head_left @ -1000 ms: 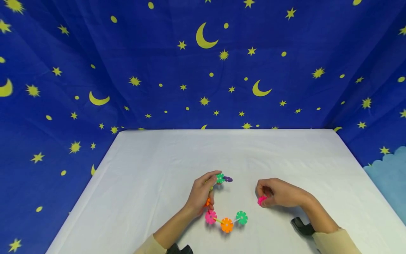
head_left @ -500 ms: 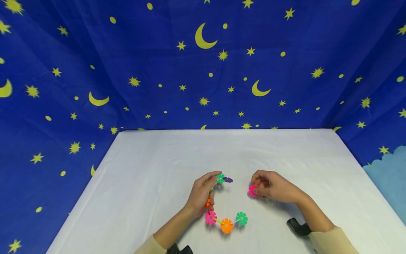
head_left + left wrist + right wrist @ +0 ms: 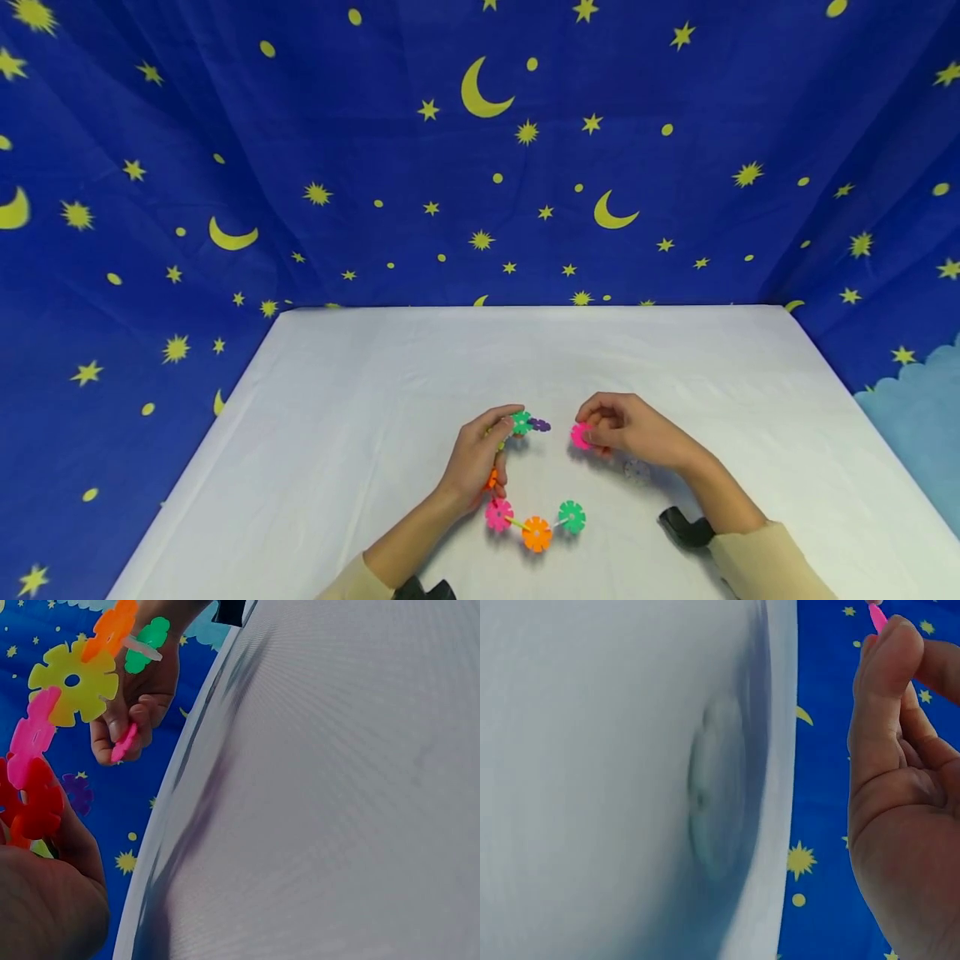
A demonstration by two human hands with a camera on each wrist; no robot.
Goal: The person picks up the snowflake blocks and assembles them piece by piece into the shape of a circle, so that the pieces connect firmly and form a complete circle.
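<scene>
My left hand (image 3: 472, 461) grips a curved chain of slotted plastic flower discs near its middle. A purple disc (image 3: 539, 425) and a green disc (image 3: 521, 422) stick out past the fingertips. From the hand's lower side run a pink disc (image 3: 498, 515), a yellow disc (image 3: 73, 681) seen edge-on from above, an orange disc (image 3: 537, 534), a thin whitish disc (image 3: 142, 649) and another green disc (image 3: 572, 517). Red discs (image 3: 39, 801) show at the left palm; part of the chain is hidden there. My right hand (image 3: 637, 429) pinches a loose pink disc (image 3: 581, 436) between thumb and fingers, just right of the purple one.
A pale translucent disc (image 3: 637, 472) lies on the white-covered table (image 3: 360, 400) below the right hand. Black wrist-camera pieces (image 3: 684, 528) sit under both forearms. Blue cloth (image 3: 405, 150) with moons and stars hangs behind and beside the table.
My right hand has moved left and away from me with the pink disc, toward the purple disc, uncovering the pale disc on the table. The left hand and chain have stayed almost still.
</scene>
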